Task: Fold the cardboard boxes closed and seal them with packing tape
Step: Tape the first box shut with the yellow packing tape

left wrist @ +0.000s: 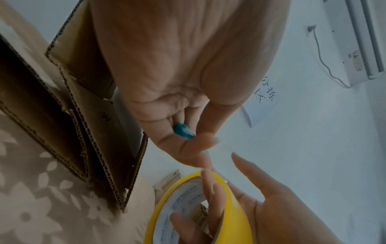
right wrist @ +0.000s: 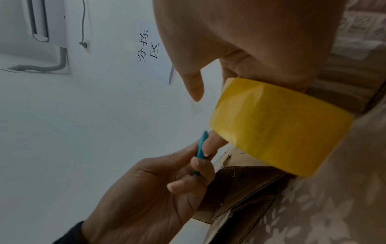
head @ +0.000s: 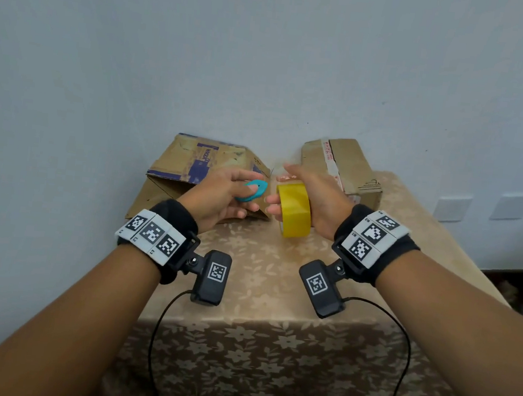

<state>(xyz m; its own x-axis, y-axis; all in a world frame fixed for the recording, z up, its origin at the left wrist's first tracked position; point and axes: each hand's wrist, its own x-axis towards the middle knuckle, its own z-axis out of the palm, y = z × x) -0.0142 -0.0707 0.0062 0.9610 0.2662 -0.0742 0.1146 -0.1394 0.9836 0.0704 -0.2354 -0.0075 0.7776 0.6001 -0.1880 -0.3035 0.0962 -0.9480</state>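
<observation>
Head view: my right hand [head: 310, 196] carries the yellow tape roll [head: 294, 211], fingers hooked through its core and thumb free above; my left hand [head: 222, 193] pinches a small teal cutter [head: 253, 190] just left of the roll, presumably so that blade and tape end meet in the air; both hover above the flowered tablecloth [head: 275, 296]; the printed box [head: 198, 172] lies behind and left of the roll, collapsed, its flaps splayed and unsealed; the plain box [head: 344, 167] stands behind and right of the roll, worn, with old tape on its seam.

Left wrist view: the cutter [left wrist: 181, 130] shows as a teal sliver between my curled left fingers [left wrist: 188, 145], directly above the roll [left wrist: 231, 219]; right fingers [left wrist: 213, 194] pass through the printed white core; corrugated flap edges [left wrist: 87, 132] lie left of the roll.

Right wrist view: the roll [right wrist: 277, 127] is glossy, wide and nearly full; the cutter [right wrist: 201, 148] stands edge-on just left of it; whether a free tape end is lifted I cannot tell, the frame being dim; neither box appears closed, so I judge sealing not yet begun.
</observation>
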